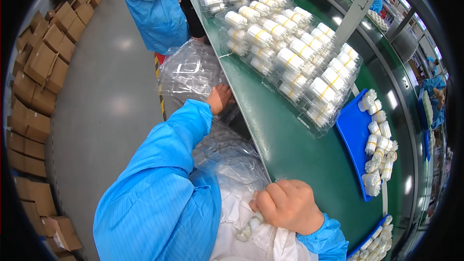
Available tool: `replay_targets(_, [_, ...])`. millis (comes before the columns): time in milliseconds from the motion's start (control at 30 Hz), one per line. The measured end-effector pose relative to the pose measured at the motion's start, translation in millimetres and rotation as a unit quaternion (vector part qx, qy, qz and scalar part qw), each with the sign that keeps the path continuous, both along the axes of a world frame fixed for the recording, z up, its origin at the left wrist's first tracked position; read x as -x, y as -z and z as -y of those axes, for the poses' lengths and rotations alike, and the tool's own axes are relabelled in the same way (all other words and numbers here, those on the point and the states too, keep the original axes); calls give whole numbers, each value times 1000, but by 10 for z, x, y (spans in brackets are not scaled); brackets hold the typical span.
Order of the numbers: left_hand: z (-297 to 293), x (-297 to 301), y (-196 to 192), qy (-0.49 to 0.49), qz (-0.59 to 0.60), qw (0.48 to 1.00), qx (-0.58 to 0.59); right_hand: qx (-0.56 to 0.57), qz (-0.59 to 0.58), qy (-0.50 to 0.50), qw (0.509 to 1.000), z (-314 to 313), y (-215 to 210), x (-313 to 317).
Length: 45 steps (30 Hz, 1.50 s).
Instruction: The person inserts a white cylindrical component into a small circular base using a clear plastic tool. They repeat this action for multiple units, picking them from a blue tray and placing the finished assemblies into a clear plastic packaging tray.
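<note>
My left hand (pixel 220 99) reaches down beside the table's edge, its back toward me. Its fingers look stretched out against a pile of clear plastic trays (pixel 188 70), with the tips partly hidden. Close to my body, my right hand (pixel 290 205) is curled into a fist at the near table edge. Whatever lies inside its fingers is hidden. Just below it, small whitish translucent pieces (pixel 246 229) show against my white clothing. More crumpled-looking clear plastic (pixel 237 164) lies between my left arm and the table.
On the green table (pixel 285 150) stand clear trays stacked with white banded bundles (pixel 290 58). A blue tray (pixel 353 137) holds loose bundles to the right, with another blue tray (pixel 369 241) nearer. A co-worker in blue (pixel 157 14) stands ahead. Cardboard boxes (pixel 46 63) line the left wall.
</note>
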<state>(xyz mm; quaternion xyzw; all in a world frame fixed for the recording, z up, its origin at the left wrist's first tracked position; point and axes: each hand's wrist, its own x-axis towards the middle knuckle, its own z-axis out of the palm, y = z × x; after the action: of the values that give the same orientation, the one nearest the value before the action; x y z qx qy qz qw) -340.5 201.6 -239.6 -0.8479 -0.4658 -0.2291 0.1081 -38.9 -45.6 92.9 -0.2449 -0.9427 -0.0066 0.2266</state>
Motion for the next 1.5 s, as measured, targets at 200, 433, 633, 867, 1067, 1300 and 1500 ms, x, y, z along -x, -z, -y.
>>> replay_targets(200, [215, 180, -934, -35, 88, 901, 424, 1, -21, -1, 1000, 9, -31, -17])
replay_targets(433, [1902, 258, -3547, 286, 105, 772, 558, 8, -88, 26, 996, -21, -25, -12])
replay_targets(633, [2237, 417, -3797, 133, 63, 866, 479, -87, -137, 63, 985, -7, -103, -35])
replay_targets(867, [2469, 1050, -4974, -59, 224, 973, 5, -145, -180, 63, 971, 178, -231, -166])
replay_targets(1067, [1595, 290, -5256, 127, 64, 923, -358, -179, -184, 45, 965, 221, -202, -132])
replay_targets(1300, [199, -1280, -3823, 323, -76, 915, -229, -188, -163, 67, 966, 326, -163, -249])
replay_targets(1500, [-100, -1384, -3295, 312, -90, 929, -176, -168, -147, 90, 970, 299, -76, -370])
